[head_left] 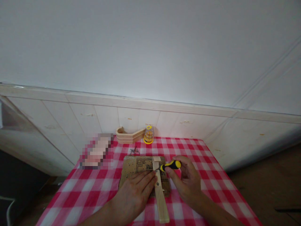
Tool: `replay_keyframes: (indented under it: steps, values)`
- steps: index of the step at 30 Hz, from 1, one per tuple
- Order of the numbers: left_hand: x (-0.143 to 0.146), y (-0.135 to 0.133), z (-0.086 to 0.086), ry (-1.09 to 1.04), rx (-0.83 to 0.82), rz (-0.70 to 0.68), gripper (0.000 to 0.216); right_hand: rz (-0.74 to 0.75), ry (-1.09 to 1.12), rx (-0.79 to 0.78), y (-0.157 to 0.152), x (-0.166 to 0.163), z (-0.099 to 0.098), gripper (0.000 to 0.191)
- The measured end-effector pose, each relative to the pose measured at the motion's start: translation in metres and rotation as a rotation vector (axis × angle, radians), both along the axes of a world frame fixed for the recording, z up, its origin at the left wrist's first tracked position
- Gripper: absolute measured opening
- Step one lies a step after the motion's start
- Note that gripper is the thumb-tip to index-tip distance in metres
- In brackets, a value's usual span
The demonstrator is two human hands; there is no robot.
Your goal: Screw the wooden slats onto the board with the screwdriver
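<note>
In the middle we see a wooden strip, lying lengthwise on a printed cardboard, with its near end going past the cardboard's edge. At its far end there is a small raised block, and on its face a dark round screw head. Our left hand lies from the side, fingers stretched and close together, their tips at the strip; whether this grip also pinches the wood, we cannot tell. Our right hand has its grip closed on a yellow and black screwdriver, which is tilted and points to the strip, near the left fingertips. Beyond the cardboard, some thin metal pieces lie in a small heap. Farther, a curved wooden piece stands beside a yellow-based clear container. All this is on the desk, under a red-white checked cloth, before a white wall.
</note>
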State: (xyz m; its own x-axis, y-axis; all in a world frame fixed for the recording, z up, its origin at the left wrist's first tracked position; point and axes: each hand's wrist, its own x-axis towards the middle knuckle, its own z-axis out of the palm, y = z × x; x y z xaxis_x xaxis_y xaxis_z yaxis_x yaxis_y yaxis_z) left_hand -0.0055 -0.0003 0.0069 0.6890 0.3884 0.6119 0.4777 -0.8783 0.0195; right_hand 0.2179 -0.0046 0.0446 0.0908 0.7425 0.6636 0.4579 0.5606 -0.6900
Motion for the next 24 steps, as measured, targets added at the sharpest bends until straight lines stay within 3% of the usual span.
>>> replay_keyframes:
  steps: [9,16,24]
  values:
    - [-0.0004,0.0002,0.0003,0.013,0.005,0.000,0.038,0.010,-0.032,-0.022,0.0025,0.0016,0.0001,0.024]
    - [-0.0002,0.0000,0.0011,0.009,0.005,-0.005,0.037,0.100,-0.074,-0.068,0.0032,0.0062,0.0003,0.041]
    - [0.0015,-0.0011,-0.0041,-0.032,0.010,0.022,0.038,0.115,-0.085,-0.066,0.0024,0.0082,0.0015,0.044]
